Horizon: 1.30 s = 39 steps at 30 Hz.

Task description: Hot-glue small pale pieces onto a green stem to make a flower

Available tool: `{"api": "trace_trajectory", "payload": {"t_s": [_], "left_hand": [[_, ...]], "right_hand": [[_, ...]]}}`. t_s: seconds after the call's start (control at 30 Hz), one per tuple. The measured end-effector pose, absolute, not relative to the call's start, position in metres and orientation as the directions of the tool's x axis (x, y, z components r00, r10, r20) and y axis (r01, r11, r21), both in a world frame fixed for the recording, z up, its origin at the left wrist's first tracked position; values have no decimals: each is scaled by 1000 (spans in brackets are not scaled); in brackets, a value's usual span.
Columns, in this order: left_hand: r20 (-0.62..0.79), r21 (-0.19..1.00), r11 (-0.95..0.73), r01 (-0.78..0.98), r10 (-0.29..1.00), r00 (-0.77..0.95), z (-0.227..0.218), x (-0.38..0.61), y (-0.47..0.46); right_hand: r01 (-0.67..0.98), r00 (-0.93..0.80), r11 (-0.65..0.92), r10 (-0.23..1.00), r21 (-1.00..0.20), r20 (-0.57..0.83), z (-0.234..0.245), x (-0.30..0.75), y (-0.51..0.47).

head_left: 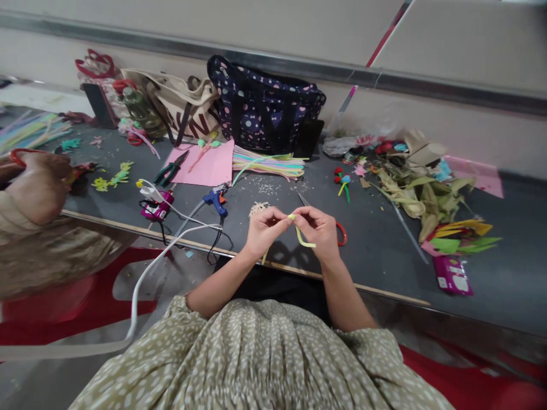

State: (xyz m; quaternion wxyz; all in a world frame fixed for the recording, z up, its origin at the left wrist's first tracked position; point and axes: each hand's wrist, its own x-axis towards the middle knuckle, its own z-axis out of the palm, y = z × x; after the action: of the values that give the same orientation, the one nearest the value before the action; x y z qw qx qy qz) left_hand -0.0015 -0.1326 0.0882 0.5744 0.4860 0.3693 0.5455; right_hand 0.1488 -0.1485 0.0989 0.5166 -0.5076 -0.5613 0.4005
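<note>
Pinching a yellow stem between thumbs and forefingers, the left hand and the right hand met over the near part of the table. Both gripped it, their fingertips close together around a small bright knob, while a bent tail hung free in front of the right palm. Another yellow strand showed below the left hand; I couldn't tell whether it was the same piece. The stem looked much like those in the bundle farther back, so I took it to be almost weightless, soft outside, with a thin wire core that would bend easily and keep its kink. It didn't strike me as slippery or fragile, though repeated sharp bending might tire the wire or flatten the fuzz. The best place to hold it, I thought, was right beside the knob, with a light pinch from each side and the tail left clear. Scissors lay just beside the right hand, and pale bits sat beyond the left.
</note>
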Motion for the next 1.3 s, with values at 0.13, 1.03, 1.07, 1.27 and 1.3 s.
{"api": "trace_trajectory", "payload": {"t_s": [0.13, 1.03, 1.07, 1.27, 1.3], "left_hand": [[249, 960, -244, -141, 968, 24, 90, 0, -136], [-196, 781, 433, -450, 855, 481, 82, -12, -125], [-187, 792, 407, -455, 871, 454, 83, -11, -126], [-44, 894, 148, -424, 969, 245, 83, -3, -130], [-8, 908, 95, -408, 978, 210, 82, -2, -131]], "right_hand": [[121, 36, 142, 988, -982, 147, 101, 148, -149], [188, -49, 198, 980, -962, 192, 101, 153, -145], [182, -38, 181, 983, -966, 177, 102, 152, -145], [107, 10, 97, 995, -990, 98, 108, 148, -149], [97, 10, 93, 996, -991, 94, 108, 148, -150]]}}
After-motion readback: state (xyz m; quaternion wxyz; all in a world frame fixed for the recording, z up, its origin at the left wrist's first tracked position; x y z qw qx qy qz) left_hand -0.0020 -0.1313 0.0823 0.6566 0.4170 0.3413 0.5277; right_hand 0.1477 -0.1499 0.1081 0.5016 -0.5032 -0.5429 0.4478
